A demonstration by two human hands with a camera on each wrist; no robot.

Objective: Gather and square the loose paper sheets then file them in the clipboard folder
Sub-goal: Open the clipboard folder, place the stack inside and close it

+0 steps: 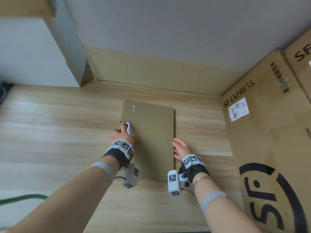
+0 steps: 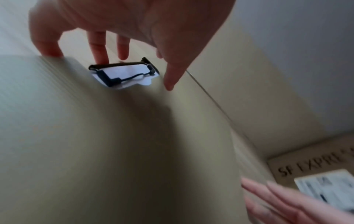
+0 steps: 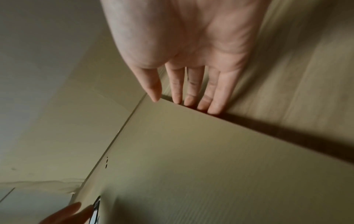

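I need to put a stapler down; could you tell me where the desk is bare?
Bare wood lies left of the closed olive folder and the left hand. Crowded on the right: a narrow strip between the right hand and the cardboard box.

The folder (image 2: pixel 118 144) filled most of the left wrist view, its olive cover closed and blurred toward 9 o'clock. At 12 o'clock the left hand (image 2: pixel 122 22) reached down over it with fingers spread and straight. One fingertip touched the black clip (image 2: pixel 122 71), the thumb touched the folder's edge at 10 o'clock, and another finger pressed the cover at 1 o'clock. White paper (image 2: pixel 124 75) showed through a cutout under the clip. At 5 o'clock the right hand (image 2: pixel 283 203) lay flat at the folder's edge, with a box (image 2: pixel 306 165) behind it.
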